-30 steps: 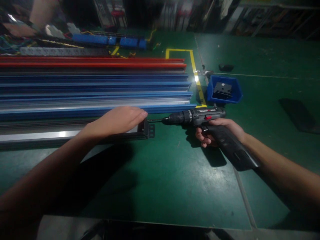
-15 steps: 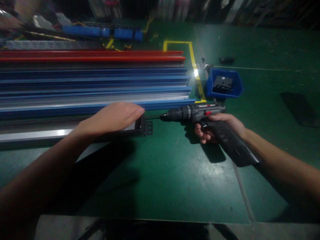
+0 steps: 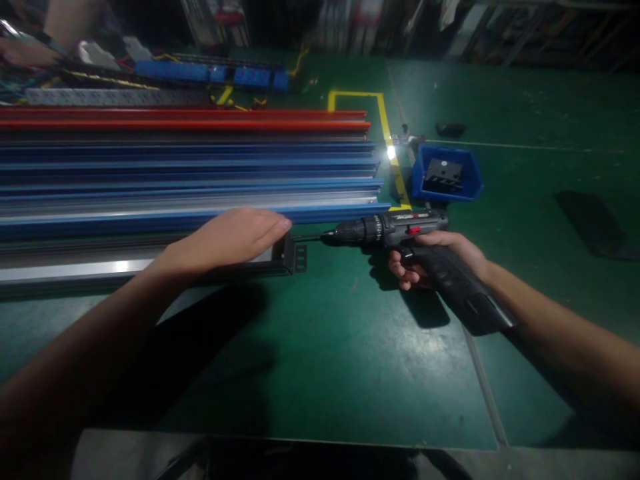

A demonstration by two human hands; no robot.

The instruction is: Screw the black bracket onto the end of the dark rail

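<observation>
My right hand is wrapped around the grip of a black cordless drill, index finger at the trigger. The drill lies level and points left. Its long thin bit reaches the far corner of a black end bracket with a slotted tab. This bracket sits at the right end of a long black metal channel with a silvery inside. My left hand is closed over the channel's far edge near that end, thumb side close to the bit's tip. Its other fingertips are hidden behind the channel.
Several blue channels and a red channel lie parallel beyond. A blue bin holding black brackets stands behind the drill. Yellow tape marks the green table. Blue blocks with wires and another person's arm are at far left.
The view has tilted slightly, so the background sits a little lower. Both hands, the drill and the black channel keep practically the same places relative to each other.
</observation>
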